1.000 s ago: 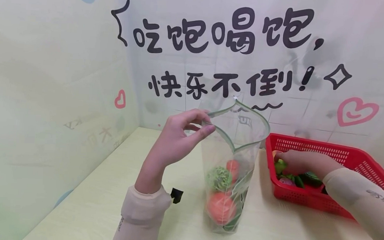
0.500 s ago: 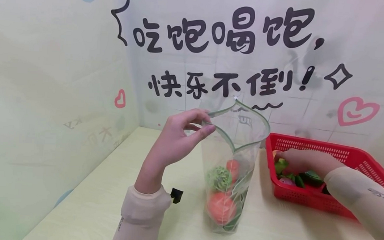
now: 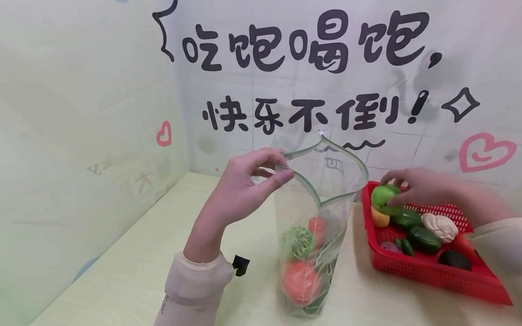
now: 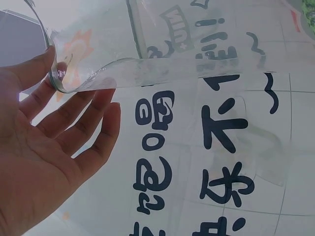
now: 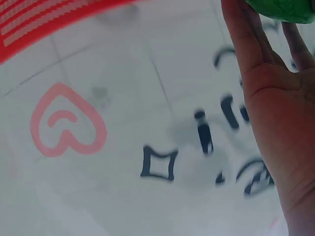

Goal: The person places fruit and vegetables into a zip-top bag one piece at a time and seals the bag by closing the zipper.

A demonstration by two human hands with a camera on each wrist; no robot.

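Observation:
With thumb and fingers, my left hand (image 3: 251, 182) pinches the left rim of a clear bag (image 3: 344, 221) that stands upright with its green-edged mouth spread wide. Through its side show a tomato (image 3: 301, 283), a leafy green ball (image 3: 298, 242) and a smaller red piece (image 3: 316, 227). The left wrist view has the bag's film (image 4: 118, 73) between thumb and fingers. Over the left end of the red basket (image 3: 441, 278), my right hand (image 3: 428, 186) grips a bright green pepper-like vegetable (image 3: 385, 196). Part of it also appears at the top of the right wrist view.
Inside the basket lie dark green vegetables (image 3: 424, 239), a wrinkled whitish piece (image 3: 440, 227), a yellow-orange piece (image 3: 379, 217), a dark oval piece (image 3: 455, 260) and an orange one (image 3: 466, 245). A printed wall (image 3: 251, 15) stands close behind the table (image 3: 135, 284).
My right hand has risen from inside the basket toward its back with the green vegetable, uncovering the other pieces. My left hand and the bag have stayed in place.

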